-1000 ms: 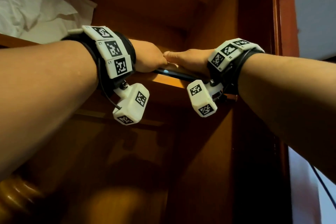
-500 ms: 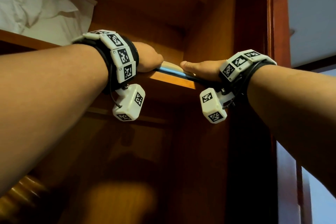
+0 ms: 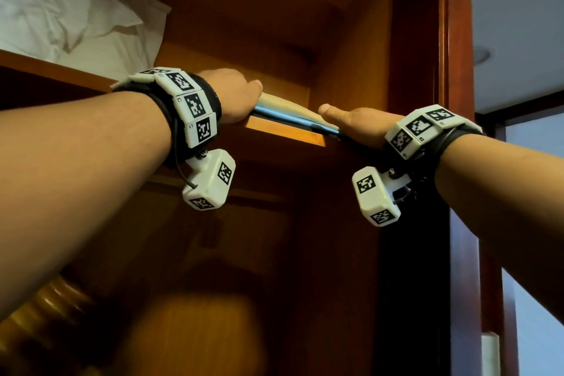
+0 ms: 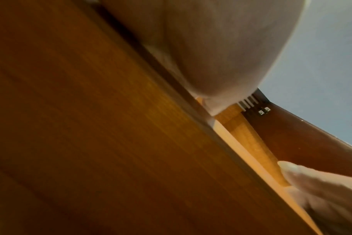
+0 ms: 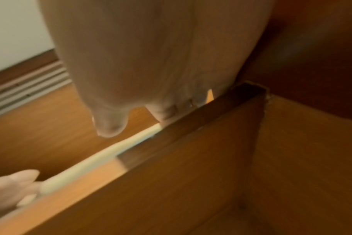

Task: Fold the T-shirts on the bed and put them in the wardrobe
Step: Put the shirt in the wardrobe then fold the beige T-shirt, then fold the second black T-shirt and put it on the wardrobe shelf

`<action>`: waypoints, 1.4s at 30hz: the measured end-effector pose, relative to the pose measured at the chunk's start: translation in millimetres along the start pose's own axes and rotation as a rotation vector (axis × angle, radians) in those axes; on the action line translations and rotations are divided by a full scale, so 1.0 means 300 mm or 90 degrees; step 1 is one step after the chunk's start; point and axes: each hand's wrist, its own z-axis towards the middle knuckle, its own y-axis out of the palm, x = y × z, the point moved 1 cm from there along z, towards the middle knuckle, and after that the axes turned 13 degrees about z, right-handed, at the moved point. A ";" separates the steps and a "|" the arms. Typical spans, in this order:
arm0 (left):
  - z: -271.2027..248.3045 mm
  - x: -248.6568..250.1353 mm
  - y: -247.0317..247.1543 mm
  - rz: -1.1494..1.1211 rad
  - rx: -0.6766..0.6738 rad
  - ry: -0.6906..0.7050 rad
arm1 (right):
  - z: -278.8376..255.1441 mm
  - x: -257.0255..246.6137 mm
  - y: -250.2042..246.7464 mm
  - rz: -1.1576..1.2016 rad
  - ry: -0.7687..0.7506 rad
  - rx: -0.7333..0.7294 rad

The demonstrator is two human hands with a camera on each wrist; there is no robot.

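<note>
both hands up on the high wardrobe shelf [image 3: 287,133]. left hand [image 3: 235,94] and right hand [image 3: 357,123] flat on the folded t-shirts [image 3: 290,110], fingers hidden, so cannot tell for sure. shirts on the shelf's near edge, between the hands. white pillow [image 3: 70,15] far left.

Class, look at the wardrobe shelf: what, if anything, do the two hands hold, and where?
The folded T-shirts on the shelf: left hand at their left end, right hand at their right end; finger grip hidden.
</note>
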 end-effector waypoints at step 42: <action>-0.791 0.770 -0.116 -0.872 0.128 0.139 | -1.019 0.337 -0.220 0.016 -0.096 0.105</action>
